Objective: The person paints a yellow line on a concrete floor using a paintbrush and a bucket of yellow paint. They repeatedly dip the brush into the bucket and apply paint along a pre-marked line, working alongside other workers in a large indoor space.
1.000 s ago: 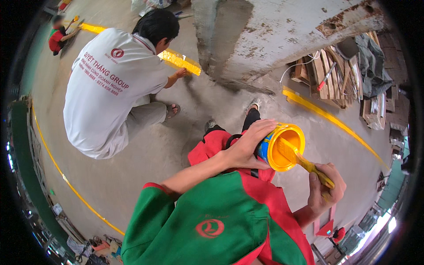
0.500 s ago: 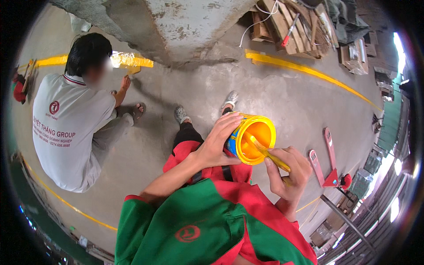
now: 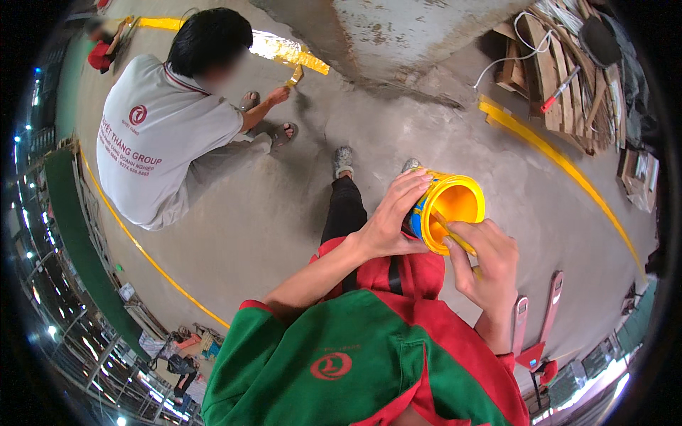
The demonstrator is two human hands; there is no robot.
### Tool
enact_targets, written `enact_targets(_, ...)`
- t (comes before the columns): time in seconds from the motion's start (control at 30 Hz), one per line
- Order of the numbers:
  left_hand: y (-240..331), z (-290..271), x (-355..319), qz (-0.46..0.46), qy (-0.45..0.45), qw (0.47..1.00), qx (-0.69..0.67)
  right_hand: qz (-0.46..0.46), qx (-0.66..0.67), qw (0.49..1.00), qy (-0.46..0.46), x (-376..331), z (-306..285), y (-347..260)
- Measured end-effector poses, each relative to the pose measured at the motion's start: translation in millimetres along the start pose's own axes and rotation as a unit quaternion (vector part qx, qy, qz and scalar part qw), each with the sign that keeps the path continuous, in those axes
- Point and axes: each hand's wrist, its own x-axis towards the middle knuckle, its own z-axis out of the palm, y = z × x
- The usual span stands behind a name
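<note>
Yellow paint coats the inside of the can point(image 3: 447, 213), which sits tipped on its side in front of the chest, mouth facing up toward the camera and slightly right.

Head view:
- Left hand point(image 3: 389, 220): fingers wrapped over the can's outer wall from the left and top, thumb underneath. Closed grip, carrying the can.
- Right hand point(image 3: 483, 266): just below and right of the can's mouth, touching its rim. Fingers curled and pinched on a thin yellow-coated stick point(image 3: 455, 238).
- Stick: long axis runs diagonally, from the right hand up and left into the can's opening. Far tip lies inside the can; near end hidden in the fist.
- Key relation: can is up and left of the right hand, mouth turned to it, so the stick enters along its own length. Both hands touch the can; the left bears it.
- Green and red jacket point(image 3: 355, 355) fills the lower frame.

Surroundings: a co-worker point(image 3: 160, 135) in a white shirt crouches on the concrete floor point(image 3: 270, 213) well ahead and left, one hand at a yellow floor line point(image 3: 284, 50). Stacked wood point(image 3: 561, 71) upper right. Red pallet jack point(image 3: 536, 334) lower right.
</note>
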Motion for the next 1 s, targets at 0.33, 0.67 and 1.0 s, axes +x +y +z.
enact_targets(0.33,-64,-110,-29,-0.009,-0.055,0.998,-0.018,0.077,0.056,0.99,0.105,48,106,-43)
enact_targets(0.67,-176,-174,-39,-0.018,-0.129,0.991,0.023,0.188,0.059,0.95,0.24,70,193,-4)
enact_targets(1.0,-336,-143,-80,-0.013,-0.191,0.98,0.058,0.208,-0.069,0.946,0.24,96,296,116)
